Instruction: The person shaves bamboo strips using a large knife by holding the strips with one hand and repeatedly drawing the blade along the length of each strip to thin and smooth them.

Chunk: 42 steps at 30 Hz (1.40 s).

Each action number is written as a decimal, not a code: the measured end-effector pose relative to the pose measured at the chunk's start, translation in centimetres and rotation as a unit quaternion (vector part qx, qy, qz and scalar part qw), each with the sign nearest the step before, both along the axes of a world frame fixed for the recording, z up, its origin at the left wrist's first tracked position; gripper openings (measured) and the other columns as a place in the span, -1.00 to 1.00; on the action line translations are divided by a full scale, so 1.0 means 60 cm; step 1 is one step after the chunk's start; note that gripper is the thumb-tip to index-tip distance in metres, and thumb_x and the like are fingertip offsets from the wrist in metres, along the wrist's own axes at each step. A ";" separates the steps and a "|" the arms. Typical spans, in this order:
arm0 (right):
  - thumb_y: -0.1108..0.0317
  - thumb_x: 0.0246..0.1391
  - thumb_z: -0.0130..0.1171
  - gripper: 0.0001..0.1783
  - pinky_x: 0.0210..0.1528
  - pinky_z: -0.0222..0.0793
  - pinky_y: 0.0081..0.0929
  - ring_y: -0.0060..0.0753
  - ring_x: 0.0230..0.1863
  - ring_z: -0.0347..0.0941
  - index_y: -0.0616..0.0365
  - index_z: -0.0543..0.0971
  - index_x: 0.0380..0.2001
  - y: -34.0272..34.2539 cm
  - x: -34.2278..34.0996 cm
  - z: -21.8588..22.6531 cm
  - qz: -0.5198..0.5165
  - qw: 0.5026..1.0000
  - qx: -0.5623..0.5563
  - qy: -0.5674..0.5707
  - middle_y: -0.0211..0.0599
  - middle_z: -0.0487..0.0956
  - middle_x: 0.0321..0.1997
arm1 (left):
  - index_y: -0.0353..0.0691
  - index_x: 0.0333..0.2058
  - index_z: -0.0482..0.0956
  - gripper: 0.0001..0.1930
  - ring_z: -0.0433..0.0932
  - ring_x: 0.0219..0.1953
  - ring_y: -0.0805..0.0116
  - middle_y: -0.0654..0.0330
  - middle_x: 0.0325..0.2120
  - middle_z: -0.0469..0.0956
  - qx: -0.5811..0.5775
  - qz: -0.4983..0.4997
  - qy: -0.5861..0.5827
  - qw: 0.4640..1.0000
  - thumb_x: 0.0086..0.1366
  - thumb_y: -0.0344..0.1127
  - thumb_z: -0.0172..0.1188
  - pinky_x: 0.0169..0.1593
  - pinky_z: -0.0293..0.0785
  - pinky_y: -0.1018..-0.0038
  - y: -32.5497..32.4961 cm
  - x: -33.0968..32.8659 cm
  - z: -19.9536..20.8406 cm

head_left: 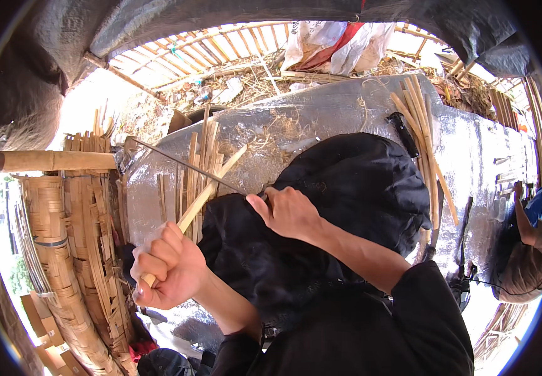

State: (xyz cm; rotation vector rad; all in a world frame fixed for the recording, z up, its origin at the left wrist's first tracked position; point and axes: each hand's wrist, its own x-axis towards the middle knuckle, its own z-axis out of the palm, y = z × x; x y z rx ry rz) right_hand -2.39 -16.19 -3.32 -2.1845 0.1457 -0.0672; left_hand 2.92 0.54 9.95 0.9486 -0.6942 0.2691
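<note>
My left hand (169, 266) is closed round the lower end of a pale bamboo strip (194, 212), which slants up and away to the right. In my right hand (291, 213) is the handle of a knife, mostly hidden by the fingers; its long thin blade (173, 160) points to the far left. The blade crosses the strip above my left hand and seems to touch it. Black cloth (352, 182) covers my lap beneath both hands.
Loose bamboo strips lie on the silvery sheet (340, 103), some beyond my left hand, others (418, 119) at the right beside a black-handled tool (402, 133). Tall bundles of flat bamboo slats (51, 250) stand at left, near a bamboo pole (57, 161). Another person (525, 263) sits far right.
</note>
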 end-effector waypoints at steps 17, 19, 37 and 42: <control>-0.24 0.35 -0.10 -0.28 -0.35 0.52 0.15 0.33 -0.44 0.58 0.27 0.58 -0.47 0.025 -0.006 -0.008 -0.016 0.991 0.071 0.111 0.24 0.58 -0.57 | -0.02 -0.63 0.05 -0.58 -0.13 -0.60 0.49 0.38 -0.74 -0.06 -0.026 0.095 0.044 0.994 0.34 0.00 -0.10 -0.40 -0.12 0.38 0.003 0.007 0.011; -0.24 0.34 -0.06 -0.33 -0.50 0.48 0.13 0.29 -0.57 0.55 0.19 0.53 -0.52 0.043 -0.013 0.039 0.021 0.992 0.114 0.045 0.14 0.52 -0.69 | -0.01 -0.64 0.05 -0.58 -0.13 -0.60 0.48 0.38 -0.74 -0.07 -0.021 0.084 0.046 0.995 0.33 0.00 -0.10 -0.39 -0.11 0.38 0.001 0.009 0.012; -0.25 0.37 -0.15 -0.18 -0.16 0.55 0.13 0.36 -0.26 0.61 0.38 0.67 -0.48 -0.049 0.024 -0.166 -0.049 0.973 -0.027 0.223 0.32 0.63 -0.40 | 0.00 -0.64 0.02 -0.57 -0.16 -0.61 0.49 0.38 -0.75 -0.08 -0.043 0.087 0.047 0.994 0.32 -0.01 -0.06 -0.42 -0.15 0.38 0.032 -0.001 0.003; -0.28 0.37 -0.19 -0.18 -0.13 0.53 0.15 0.37 -0.25 0.61 0.34 0.65 -0.41 -0.020 0.018 -0.086 -0.022 0.981 0.005 0.193 0.31 0.62 -0.42 | -0.01 -0.64 0.04 -0.57 -0.16 -0.61 0.49 0.38 -0.75 -0.07 -0.014 0.064 0.040 0.997 0.33 0.00 -0.08 -0.41 -0.15 0.37 0.015 0.006 0.007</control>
